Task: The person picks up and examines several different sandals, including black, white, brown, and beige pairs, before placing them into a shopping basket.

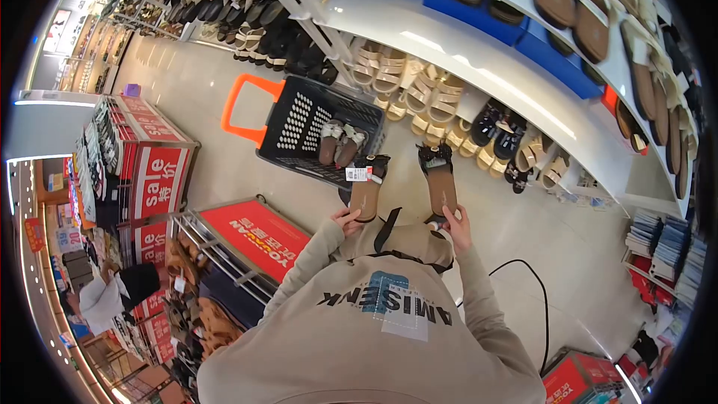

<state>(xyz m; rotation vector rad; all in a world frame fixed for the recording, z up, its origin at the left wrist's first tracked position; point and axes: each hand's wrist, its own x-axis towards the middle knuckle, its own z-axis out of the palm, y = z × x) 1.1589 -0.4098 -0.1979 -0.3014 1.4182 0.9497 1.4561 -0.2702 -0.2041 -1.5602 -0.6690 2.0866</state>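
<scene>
My left hand point(347, 221) grips the heel end of a brown-soled sandal point(366, 196) with a black strap and a white price tag point(359, 173) hanging at its front. In my right hand point(457, 226) is the matching sandal point(442, 188), also held by the heel, its black strap pointing away from me. The two sandals are apart, side by side in front of my waist. Just beyond the left one stands a black shopping basket point(288, 153) with an orange handle point(233, 108). Inside it lies another pair of sandals point(342, 142) with pale straps.
White shelves point(479, 52) of sandals run along the far side and right, with beige sandals point(441, 97) below. A red sign-topped rack point(254, 232) is at left, near a sale bin point(157, 179). A black cable point(535, 273) curves at right. Another person point(105, 295) is at far left.
</scene>
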